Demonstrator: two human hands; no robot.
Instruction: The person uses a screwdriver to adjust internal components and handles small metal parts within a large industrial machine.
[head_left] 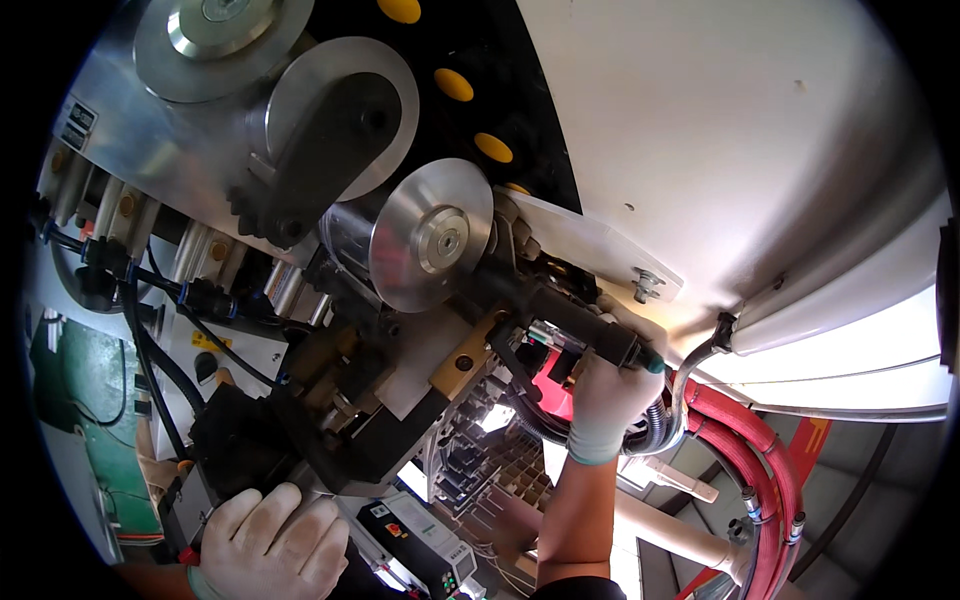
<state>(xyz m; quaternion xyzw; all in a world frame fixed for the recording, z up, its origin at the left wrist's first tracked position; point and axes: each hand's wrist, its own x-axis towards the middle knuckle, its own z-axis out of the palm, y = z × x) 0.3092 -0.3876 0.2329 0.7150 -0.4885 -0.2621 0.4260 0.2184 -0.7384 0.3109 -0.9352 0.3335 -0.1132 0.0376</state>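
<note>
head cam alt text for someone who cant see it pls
Seen from below, a person's gloved right hand grips a black tool inside a machine, under a round metal disc. The gloved left hand rests on a black block at lower left; red hoses run at right.

The disc (432,237) sits in the middle of the machine, with a bigger wheel (215,40) far to its left and the bracket (600,245) just to its right. The right hand (612,385) is below the bracket, with the hoses (745,450) to its right. The left hand (272,545) is near, at the lower left, under the block (300,430).
</note>
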